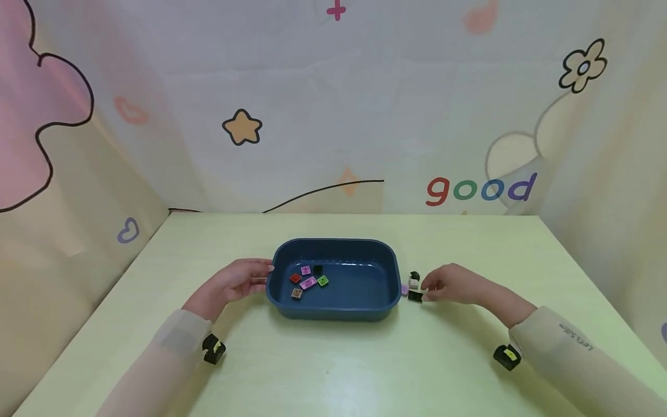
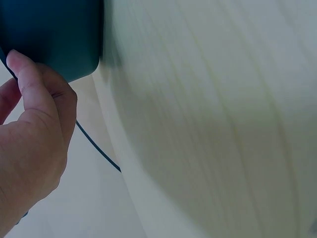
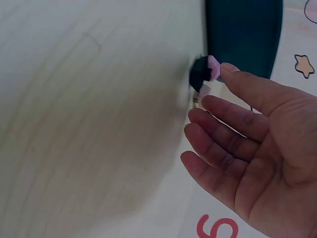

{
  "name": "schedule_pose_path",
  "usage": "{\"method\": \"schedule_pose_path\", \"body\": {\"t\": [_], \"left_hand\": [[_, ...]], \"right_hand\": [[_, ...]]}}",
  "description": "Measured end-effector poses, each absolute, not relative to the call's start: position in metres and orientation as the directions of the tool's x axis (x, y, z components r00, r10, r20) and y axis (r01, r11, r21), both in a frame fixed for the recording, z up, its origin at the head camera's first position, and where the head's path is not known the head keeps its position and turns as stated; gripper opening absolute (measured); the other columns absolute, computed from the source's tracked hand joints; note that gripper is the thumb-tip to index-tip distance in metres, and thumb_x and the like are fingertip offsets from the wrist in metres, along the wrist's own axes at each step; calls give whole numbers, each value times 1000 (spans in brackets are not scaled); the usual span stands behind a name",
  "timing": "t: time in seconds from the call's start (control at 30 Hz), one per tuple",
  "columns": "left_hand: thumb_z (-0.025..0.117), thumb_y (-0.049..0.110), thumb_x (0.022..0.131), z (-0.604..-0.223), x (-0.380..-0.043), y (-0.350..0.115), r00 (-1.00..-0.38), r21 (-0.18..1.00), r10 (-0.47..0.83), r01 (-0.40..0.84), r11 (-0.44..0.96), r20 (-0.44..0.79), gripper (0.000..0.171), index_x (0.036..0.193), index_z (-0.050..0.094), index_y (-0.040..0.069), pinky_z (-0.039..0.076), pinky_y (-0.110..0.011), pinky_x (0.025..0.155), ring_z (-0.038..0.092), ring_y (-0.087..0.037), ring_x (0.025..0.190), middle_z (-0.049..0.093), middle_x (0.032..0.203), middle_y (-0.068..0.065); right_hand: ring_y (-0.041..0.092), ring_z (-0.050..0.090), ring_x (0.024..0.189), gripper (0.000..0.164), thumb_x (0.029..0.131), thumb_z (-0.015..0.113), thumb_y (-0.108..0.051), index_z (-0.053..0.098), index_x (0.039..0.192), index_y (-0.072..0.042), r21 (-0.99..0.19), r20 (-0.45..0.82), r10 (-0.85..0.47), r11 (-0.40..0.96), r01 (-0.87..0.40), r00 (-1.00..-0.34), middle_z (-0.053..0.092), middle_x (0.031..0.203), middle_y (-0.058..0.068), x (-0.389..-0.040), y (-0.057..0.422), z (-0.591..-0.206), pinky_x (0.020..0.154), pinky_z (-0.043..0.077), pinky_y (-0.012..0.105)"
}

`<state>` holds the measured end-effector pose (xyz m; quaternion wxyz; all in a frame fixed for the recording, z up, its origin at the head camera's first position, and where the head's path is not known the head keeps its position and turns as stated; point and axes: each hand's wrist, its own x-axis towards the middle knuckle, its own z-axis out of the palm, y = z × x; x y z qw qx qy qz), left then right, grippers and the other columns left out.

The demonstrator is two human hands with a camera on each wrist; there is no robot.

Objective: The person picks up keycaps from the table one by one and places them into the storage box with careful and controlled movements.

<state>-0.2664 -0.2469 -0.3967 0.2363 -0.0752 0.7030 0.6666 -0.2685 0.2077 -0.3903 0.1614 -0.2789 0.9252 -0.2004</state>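
A dark blue plastic bin (image 1: 333,313) stands on the table with several small coloured blocks (image 1: 308,282) at its left end. My left hand (image 1: 241,279) holds the bin's left end, its fingertips at the rim; the left wrist view shows the thumb (image 2: 29,84) against the outer wall. Just past the bin's right end, my right hand (image 1: 452,284) hovers beside a few small pieces. Its fingers (image 3: 218,144) are loosely bent and spread, gripping nothing. Nearest to it are a black block (image 1: 415,296), a white piece (image 1: 413,284) and a pinkish block (image 1: 404,290).
Behind the white piece lies another black piece (image 1: 414,275). The pale wooden table (image 1: 323,370) ends at a printed curtain (image 1: 333,116) at the back. Curtain panels also hang along both sides. Each sleeve carries a small black wrist device (image 1: 213,348).
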Motion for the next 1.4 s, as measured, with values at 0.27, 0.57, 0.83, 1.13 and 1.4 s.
{"method": "schedule_pose_path", "body": {"t": [0.27, 0.57, 0.83, 1.13, 1.4], "left_hand": [[49, 10, 107, -398, -266, -247, -875, 899, 204, -425, 107, -438, 48, 150, 38, -9, 61, -15, 71, 68, -5, 73, 69, 84, 6], [50, 10, 106, -398, -265, -246, -877, 899, 201, -425, 104, -437, 49, 150, 38, -9, 61, -16, 70, 69, -5, 73, 70, 84, 6], [51, 10, 106, -398, -266, -246, -877, 896, 185, -430, 110, -443, 48, 150, 41, -9, 62, -17, 71, 70, -6, 73, 70, 85, 5], [51, 10, 106, -398, -268, -246, -877, 894, 176, -433, 111, -447, 47, 148, 42, -8, 61, -17, 70, 70, -7, 73, 70, 84, 4], [52, 11, 106, -396, -266, -246, -876, 895, 186, -430, 119, -445, 46, 147, 44, -8, 61, -16, 70, 70, -6, 73, 70, 85, 4]], "right_hand": [[9, 55, 78, 23, 88, 80, -16, 76, 105, 0, -463, -155, -576, 760, -456, -803, 72, 88, 2, -273, 201, -403, 70, 50, 21], [10, 55, 79, 20, 86, 80, -10, 76, 103, -1, -435, -164, -573, 773, -462, -803, 71, 89, 2, -274, 195, -403, 71, 50, 23], [10, 55, 78, 16, 87, 77, -6, 77, 103, -1, -410, -165, -583, 774, -483, -796, 72, 88, 2, -270, 194, -399, 71, 50, 23], [8, 56, 78, 19, 88, 75, -5, 79, 106, 0, -414, -147, -598, 761, -499, -788, 77, 93, 4, -273, 196, -396, 71, 51, 21], [9, 57, 76, 19, 89, 73, -5, 79, 105, 1, -423, -118, -608, 746, -514, -785, 78, 94, 9, -276, 202, -380, 69, 51, 20]]}}
